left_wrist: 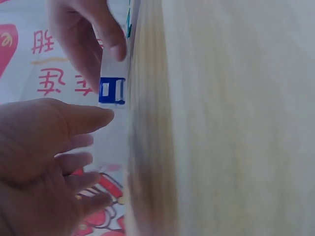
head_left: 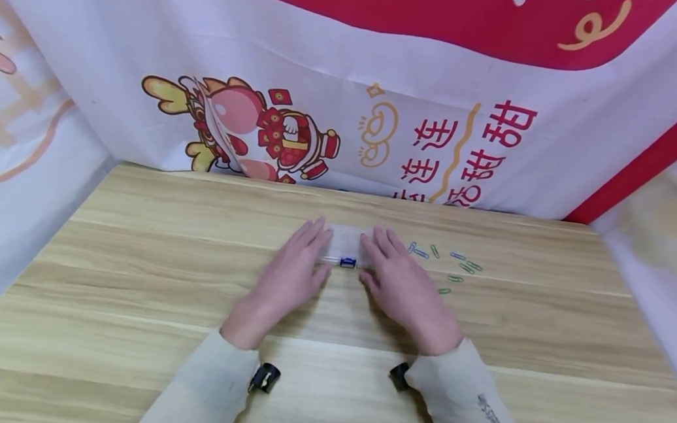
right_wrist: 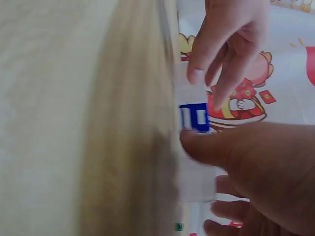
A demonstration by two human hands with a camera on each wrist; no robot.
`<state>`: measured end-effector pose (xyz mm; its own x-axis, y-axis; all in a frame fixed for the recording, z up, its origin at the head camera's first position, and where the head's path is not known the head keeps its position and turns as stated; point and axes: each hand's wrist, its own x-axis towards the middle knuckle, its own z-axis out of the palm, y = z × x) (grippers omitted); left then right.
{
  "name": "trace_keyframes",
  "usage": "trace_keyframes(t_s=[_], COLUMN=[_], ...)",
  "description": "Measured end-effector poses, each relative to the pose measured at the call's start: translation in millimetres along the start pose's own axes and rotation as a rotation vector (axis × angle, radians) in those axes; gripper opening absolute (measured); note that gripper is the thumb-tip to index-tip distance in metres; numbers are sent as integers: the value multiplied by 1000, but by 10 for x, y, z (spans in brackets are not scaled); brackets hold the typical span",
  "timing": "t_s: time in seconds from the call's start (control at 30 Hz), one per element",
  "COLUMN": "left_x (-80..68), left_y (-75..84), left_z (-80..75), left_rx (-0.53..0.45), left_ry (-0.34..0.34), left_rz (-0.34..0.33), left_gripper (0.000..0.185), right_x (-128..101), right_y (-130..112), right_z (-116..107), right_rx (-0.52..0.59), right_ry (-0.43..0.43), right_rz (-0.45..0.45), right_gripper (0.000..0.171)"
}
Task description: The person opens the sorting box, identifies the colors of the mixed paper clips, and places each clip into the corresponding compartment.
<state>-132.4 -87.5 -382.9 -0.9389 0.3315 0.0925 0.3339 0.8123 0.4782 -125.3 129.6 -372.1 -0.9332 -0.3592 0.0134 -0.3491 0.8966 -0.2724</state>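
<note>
A clear plastic box point(head_left: 346, 239) with a blue latch point(head_left: 348, 262) on its front lies on the wooden table, between both hands. My left hand point(head_left: 295, 261) holds its left end, thumb at the front and fingers over the far side. At the right end, my right hand point(head_left: 400, 278) grips it the same way. In the right wrist view the right thumb point(right_wrist: 202, 147) lies against the front face beside the latch point(right_wrist: 195, 117). The left wrist view shows the left thumb point(left_wrist: 93, 118) close to the latch point(left_wrist: 112, 90). The lid looks closed; the contents cannot be made out.
Several blue and green paper clips point(head_left: 467, 268) lie scattered on the table point(head_left: 133, 276) just right of the right hand. A printed white and red cloth point(head_left: 349, 61) hangs behind the table and along both sides. Each wrist carries a black device point(head_left: 264, 377) by the sleeve.
</note>
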Motion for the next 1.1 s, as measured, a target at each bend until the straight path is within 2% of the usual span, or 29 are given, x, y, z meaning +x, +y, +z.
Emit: trace_keyframes(t_s=[0.1,0.17,0.23,0.53,0.93,1.1], left_x=[22,32,23,57,60,70], left_y=[-39,-54,10,-26,-26,-40], left_z=[25,25,-44,-6,-12,-25], left_rx=[-123,-158,-182,-225,-261,-274], left_ry=[3,11,5,28,53,48], left_rz=[12,12,-7,-64,-92,-79], left_gripper=[61,58,55,50,51,50], right_x=[3,10,13,26,46,43], right_y=[6,12,20,40,47,68], right_z=[33,44,52,83,89,79], right_rx=[-1,-3,-3,-16,32,41], right_ry=[29,60,87,139,170,176], right_rz=[-11,-20,-27,-47,-42,-36], right_gripper=[60,56,53,53,50,48])
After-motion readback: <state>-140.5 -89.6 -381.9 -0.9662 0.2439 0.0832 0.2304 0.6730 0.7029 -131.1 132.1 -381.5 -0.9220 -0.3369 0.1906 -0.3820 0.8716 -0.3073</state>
